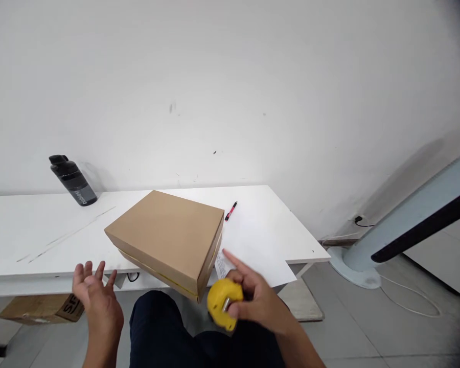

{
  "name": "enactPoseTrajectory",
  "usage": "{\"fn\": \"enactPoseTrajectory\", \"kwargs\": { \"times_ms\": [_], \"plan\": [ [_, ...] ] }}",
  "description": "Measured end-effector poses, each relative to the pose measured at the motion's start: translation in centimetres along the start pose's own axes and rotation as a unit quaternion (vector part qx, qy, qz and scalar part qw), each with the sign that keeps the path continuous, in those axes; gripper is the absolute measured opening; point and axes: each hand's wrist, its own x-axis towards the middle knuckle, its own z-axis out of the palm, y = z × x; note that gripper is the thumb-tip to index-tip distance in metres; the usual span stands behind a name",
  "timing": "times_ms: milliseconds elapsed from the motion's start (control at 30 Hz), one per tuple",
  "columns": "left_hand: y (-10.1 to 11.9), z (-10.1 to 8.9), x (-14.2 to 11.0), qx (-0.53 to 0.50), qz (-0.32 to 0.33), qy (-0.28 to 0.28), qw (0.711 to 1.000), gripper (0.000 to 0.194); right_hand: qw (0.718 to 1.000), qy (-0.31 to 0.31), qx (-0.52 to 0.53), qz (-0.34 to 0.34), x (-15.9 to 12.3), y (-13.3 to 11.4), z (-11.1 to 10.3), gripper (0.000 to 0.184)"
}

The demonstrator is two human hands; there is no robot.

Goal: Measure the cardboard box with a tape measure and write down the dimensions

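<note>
A brown cardboard box (168, 230) with a lid lies on the white table, its near corner jutting past the front edge. My right hand (253, 296) grips a yellow tape measure (223, 302) just off that corner, index finger stretched toward the box's right side. Left of the box, my left hand (99, 296) is raised with palm up and fingers spread, holding nothing. Partly under the box lies a white sheet of paper (256, 255) with some writing, too small to read. Beyond it rests a red and black pen (231, 211).
A black bottle (73, 180) stands on the white table (30, 230) near the wall. Below the table is another cardboard box (42, 309). On the right, a tall pale blue appliance (414, 214) stands on the tiled floor with its cable. My legs are under the table edge.
</note>
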Motion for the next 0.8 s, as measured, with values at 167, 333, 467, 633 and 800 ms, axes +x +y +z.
{"fn": "enactPoseTrajectory", "kwargs": {
  "times_ms": [167, 333, 467, 633, 800],
  "plan": [
    [-0.7, -0.1, -6.4, 0.007, 0.082, -0.066, 0.994, 0.059, 0.993, -0.001, 0.118, -0.021, 5.2, -2.6, -5.1, 0.123],
    [-1.4, 1.4, -10.1, 0.112, 0.186, -0.249, 0.944, 0.06, 0.998, 0.004, 0.066, -0.014, 9.2, -2.9, -6.0, 0.1],
    [-2.2, 2.5, -6.4, 0.142, 0.219, -0.271, 0.926, 0.061, 0.999, -0.005, 0.038, 0.011, 8.0, -1.5, -5.1, 0.092],
    [-0.5, 1.4, -1.7, 0.1, 0.121, -0.208, 0.966, 0.058, 0.994, -0.021, 0.088, 0.068, 3.3, -0.7, -4.8, 0.087],
    [4.0, 0.1, -5.4, 0.025, 0.3, -0.111, 0.947, 0.044, 0.992, 0.062, 0.112, 0.022, -0.2, -0.1, -2.4, 0.067]
  ]
}}
